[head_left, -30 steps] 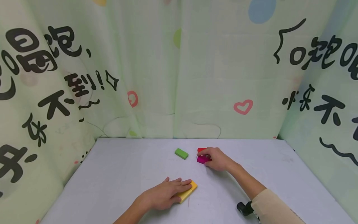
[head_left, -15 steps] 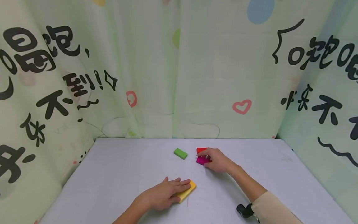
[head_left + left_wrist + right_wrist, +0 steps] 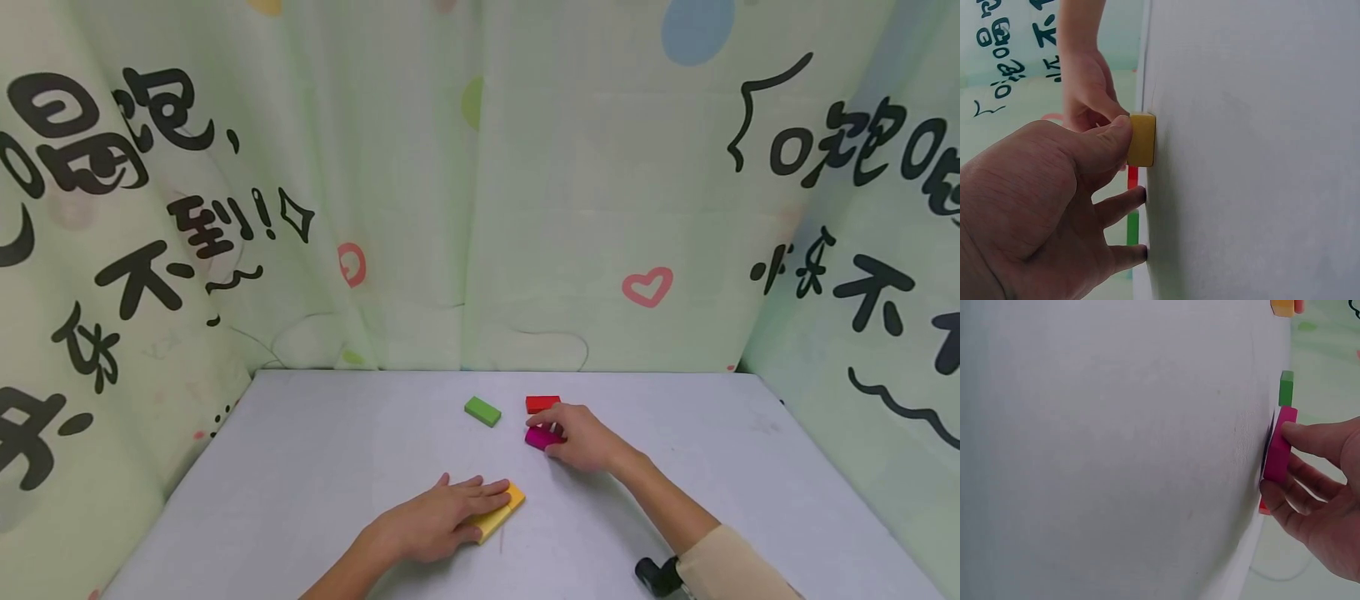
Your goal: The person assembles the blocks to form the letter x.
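My left hand (image 3: 438, 523) rests with straight, spread fingers on yellow blocks (image 3: 495, 523) lying end to end, a seam showing between them. In the left wrist view the thumb touches the end of a yellow block (image 3: 1142, 140). Farther right, my right hand (image 3: 587, 440) pinches a magenta block (image 3: 542, 438) between thumb and fingers. That block (image 3: 1280, 444) is close to the tabletop in the right wrist view; whether it touches cannot be told. Just behind it lies a red block (image 3: 542, 404). To its left is a green block (image 3: 482, 412), touched by neither hand.
The white tabletop (image 3: 300, 467) ends at a pale green curtain (image 3: 555, 208) with dark lettering, which hangs at the back and along both sides. A black cylindrical device (image 3: 658, 575) sits beside the right sleeve (image 3: 735, 567).
My right hand has drawn the magenta block a little toward me, away from the red block, which now shows more fully. The left hand stays on the yellow blocks.
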A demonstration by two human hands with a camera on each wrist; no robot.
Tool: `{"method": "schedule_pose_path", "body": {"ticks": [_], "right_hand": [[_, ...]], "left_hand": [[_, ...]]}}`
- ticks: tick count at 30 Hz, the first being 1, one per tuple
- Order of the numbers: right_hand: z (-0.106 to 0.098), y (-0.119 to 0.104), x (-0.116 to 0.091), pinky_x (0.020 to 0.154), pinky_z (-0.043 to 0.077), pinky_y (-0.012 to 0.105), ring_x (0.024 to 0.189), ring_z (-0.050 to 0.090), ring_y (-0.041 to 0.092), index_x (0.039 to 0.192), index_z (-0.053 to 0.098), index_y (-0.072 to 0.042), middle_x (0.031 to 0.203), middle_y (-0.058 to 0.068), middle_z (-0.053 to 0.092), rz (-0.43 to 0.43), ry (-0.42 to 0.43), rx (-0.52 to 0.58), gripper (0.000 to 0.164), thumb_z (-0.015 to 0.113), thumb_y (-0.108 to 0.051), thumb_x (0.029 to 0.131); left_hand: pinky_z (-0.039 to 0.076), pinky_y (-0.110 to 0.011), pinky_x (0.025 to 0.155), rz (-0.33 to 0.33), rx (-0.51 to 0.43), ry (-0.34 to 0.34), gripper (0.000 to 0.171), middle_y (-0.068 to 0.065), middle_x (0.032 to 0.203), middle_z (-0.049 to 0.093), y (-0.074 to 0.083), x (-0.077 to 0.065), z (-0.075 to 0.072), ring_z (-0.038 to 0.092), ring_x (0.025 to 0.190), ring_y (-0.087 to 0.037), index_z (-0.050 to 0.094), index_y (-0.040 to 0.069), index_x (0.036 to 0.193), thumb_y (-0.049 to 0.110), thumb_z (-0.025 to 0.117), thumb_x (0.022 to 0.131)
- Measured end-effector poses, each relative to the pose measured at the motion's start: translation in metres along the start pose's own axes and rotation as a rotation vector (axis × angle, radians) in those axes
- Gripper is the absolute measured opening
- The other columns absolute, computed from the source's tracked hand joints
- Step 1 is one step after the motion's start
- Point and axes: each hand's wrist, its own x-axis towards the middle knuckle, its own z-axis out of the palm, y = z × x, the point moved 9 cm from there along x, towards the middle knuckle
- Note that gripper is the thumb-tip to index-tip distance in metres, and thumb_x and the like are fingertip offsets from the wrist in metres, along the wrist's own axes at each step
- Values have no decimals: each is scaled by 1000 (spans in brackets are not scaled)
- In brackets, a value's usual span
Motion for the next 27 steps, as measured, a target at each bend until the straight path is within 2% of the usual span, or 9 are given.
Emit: {"method": "schedule_pose_path", "body": {"ticks": [8, 17, 27], "right_hand": [[0, -6, -5, 78, 61, 30, 98, 61, 16, 128, 73, -14, 111, 1, 70, -33, -13, -6, 47, 85, -7, 84], [3, -16, -15, 75, 55, 22, 91, 60, 13, 128, 73, -11, 106, -1, 70, -85, -27, -11, 43, 83, -5, 86], [6, -22, -27, 78, 59, 28, 97, 60, 15, 128, 72, -13, 108, 0, 68, -60, -46, 3, 45, 85, -8, 85]], "left_hand": [[33, -69, 118, -12, -4, -13, 60, 21, 168, 30, -2, 2, 2, 36, 156, -24, 40, 33, 161, 26, 60, 106], [32, -69, 118, -23, -8, -24, 60, 21, 168, 31, -2, 3, 2, 36, 156, -23, 41, 33, 161, 27, 61, 105], [33, -68, 118, -7, 3, -4, 58, 19, 168, 31, 1, 1, 0, 37, 156, -24, 42, 30, 161, 25, 60, 106]]}}
